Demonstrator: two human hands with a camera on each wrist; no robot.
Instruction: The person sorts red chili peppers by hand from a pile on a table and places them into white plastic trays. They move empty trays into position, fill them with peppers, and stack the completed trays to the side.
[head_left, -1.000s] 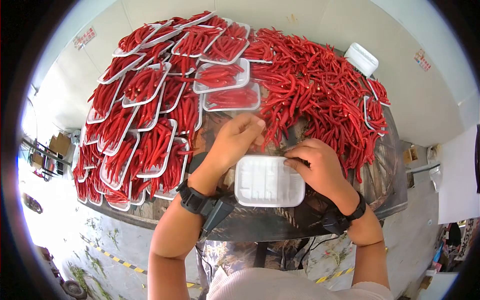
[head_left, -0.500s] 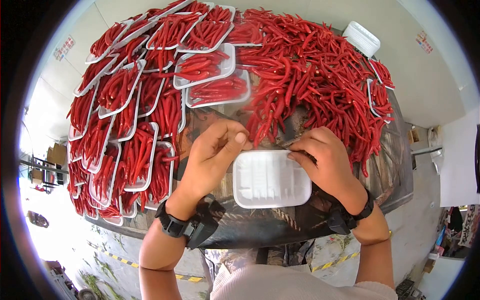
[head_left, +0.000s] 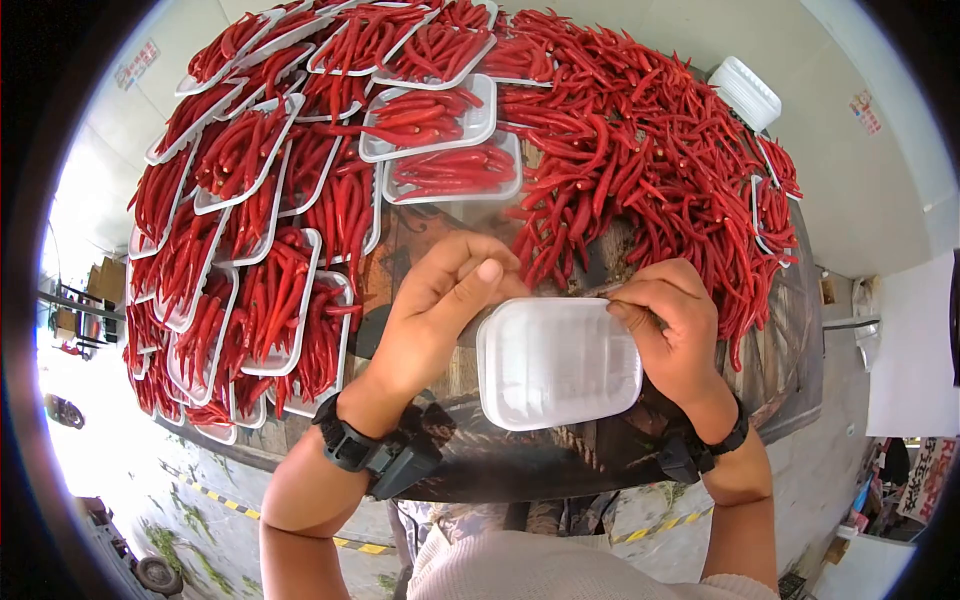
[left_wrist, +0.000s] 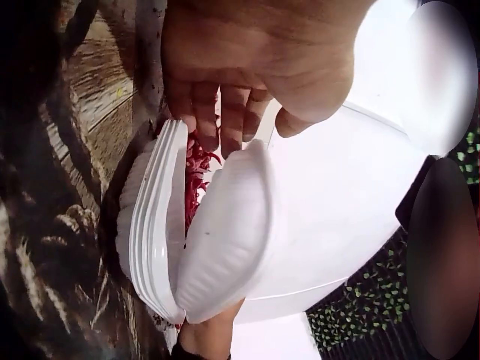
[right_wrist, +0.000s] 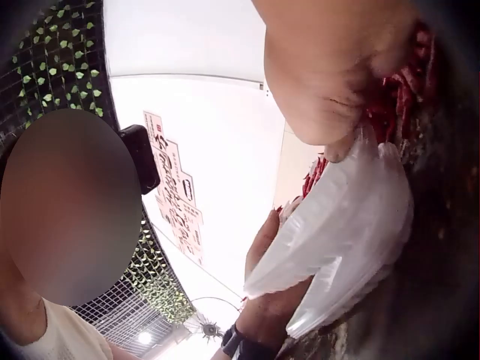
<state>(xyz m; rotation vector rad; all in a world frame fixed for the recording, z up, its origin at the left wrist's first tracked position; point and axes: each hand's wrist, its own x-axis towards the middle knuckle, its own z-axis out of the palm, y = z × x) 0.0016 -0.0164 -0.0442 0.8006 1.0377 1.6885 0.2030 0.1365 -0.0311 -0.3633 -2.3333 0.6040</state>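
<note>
My right hand (head_left: 680, 315) pinches the far right corner of a white plastic tray (head_left: 565, 365) between thumb and fingers. In the left wrist view this tray (left_wrist: 229, 232) is tilted up from a nested stack of white trays (left_wrist: 154, 225), with a wedge-shaped gap between them. My left hand (head_left: 440, 300) is by the tray's far left corner, its fingers loosely bent and holding nothing. In the left wrist view, the left fingers (left_wrist: 232, 124) hang close over the edges of the trays. Beyond both hands lies a heap of loose red chilies (head_left: 640, 150).
Many white trays filled with chilies (head_left: 250, 165) overlap on the table's left. Two more filled trays (head_left: 450, 175) lie ahead of the left hand. A stack of white trays (head_left: 745, 92) stands at the back right. The wooden table (head_left: 770, 350) has a dark cloth along its near edge.
The left hand moves to the tray's far left corner. The top tray, held at its right corner by the right hand, rises and tilts away from the stack. The head view shifts slightly.
</note>
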